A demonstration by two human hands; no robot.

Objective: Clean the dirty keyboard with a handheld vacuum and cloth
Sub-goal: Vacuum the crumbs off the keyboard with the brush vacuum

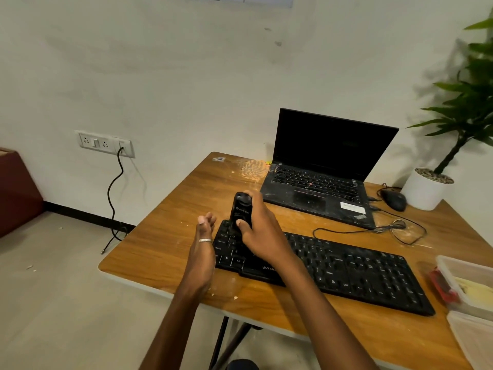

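Note:
A black keyboard (346, 273) lies across the wooden table (170, 236), dusted with pale specks. My right hand (260, 231) grips a black handheld vacuum (241, 209), held upright with its lower end on the keyboard's left keys. My left hand (202, 247), wearing a silver ring, hovers edge-on just left of the keyboard with fingers apart and nothing in it. No cloth is visible.
A dusty open laptop (320, 182) stands behind the keyboard, with a mouse (393, 200) and its coiled cable at the right. A potted plant (426, 188) fills the back right corner. Plastic containers (469, 284) sit at the right edge. Crumbs lie near the table's front edge.

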